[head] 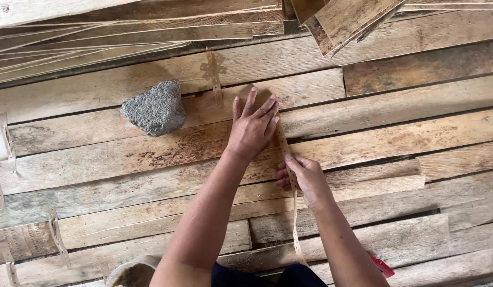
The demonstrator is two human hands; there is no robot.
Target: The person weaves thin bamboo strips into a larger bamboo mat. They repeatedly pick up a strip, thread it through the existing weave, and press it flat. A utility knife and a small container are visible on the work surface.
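A thin pale strip (289, 175), punched with small holes, ran from the centre of the view down toward 6 o'clock over a floor (406, 133) of worn wooden planks. The left hand (253, 130) lay flat on its upper end, fingers spread and open, pressing rather than grasping. The right hand (305, 178), just below at 5 o'clock from the left, had its grip closed on the strip, thumb on top and fingers curled beneath; the fingertips were hidden under the palm. The strip's upper end was covered by the left hand, and its lower end ran out of sight near the dark clothing at the bottom edge.

At 10 o'clock from the left hand sat a rough grey stone (155, 108), near but apart. At 11 o'clock, just beyond the fingertips, a small cut strip piece (213, 72) lay on the planks. More such offcuts (57, 236) lay scattered at the left edge, partly cut off. A stack of boards (347, 18) and long slivers (71, 50) crossed the top, cropped by the frame. A round container (132, 273) at 7 o'clock was half hidden by the left forearm; its contents were hard to make out. A red object (383, 266) peeked from behind the right forearm, its shape unclear.
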